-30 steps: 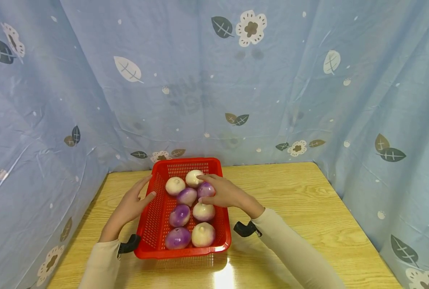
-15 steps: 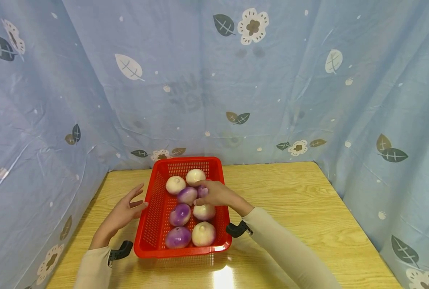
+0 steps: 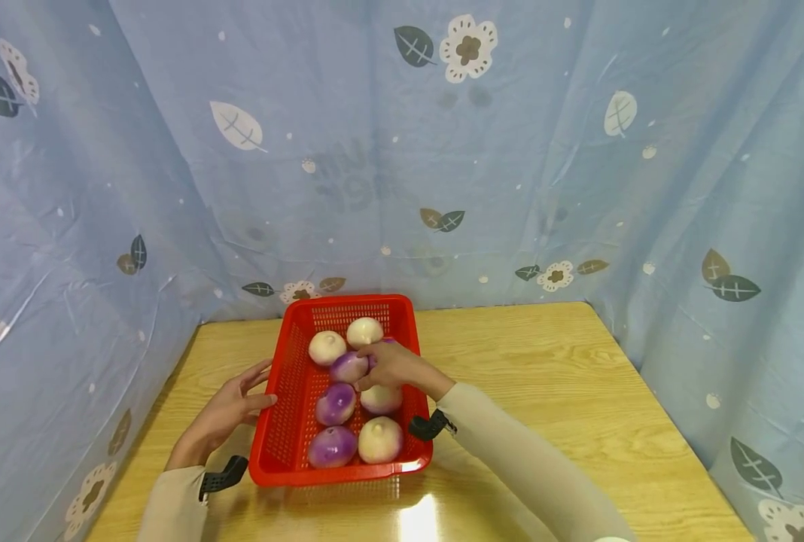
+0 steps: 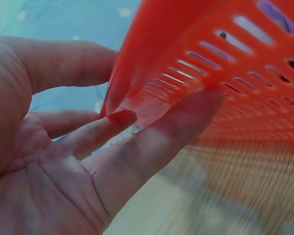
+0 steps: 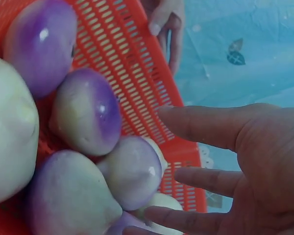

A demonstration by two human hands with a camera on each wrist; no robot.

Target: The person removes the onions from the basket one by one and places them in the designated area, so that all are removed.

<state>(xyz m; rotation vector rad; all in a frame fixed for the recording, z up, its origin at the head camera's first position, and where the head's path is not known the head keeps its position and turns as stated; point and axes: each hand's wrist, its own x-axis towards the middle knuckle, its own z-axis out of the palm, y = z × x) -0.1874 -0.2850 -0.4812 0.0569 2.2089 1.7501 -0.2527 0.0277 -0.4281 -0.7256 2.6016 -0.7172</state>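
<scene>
A red slotted basket [image 3: 341,475] stands on the left part of the wooden table [image 3: 544,376], its solid rim uppermost. Eight glossy, rounded turnips [image 3: 336,404] lie inside. At the far end are two white ones, side by side, the left with a small knob facing up. Just nearer is a purple one, with another purple one at its right, mostly covered by the right hand [image 3: 398,370]. Next come a purple-and-white one on the left and a pale one on the right, partly covered by the same hand. At the near end a purple one sits left of a white one.

The right hand is over the basket's right half, fingers spread wide, holding nothing; whether they touch a turnip, I cannot tell. The left hand [image 3: 219,414] is at the left rim, fingers apart and extended, touching the basket from outside.
</scene>
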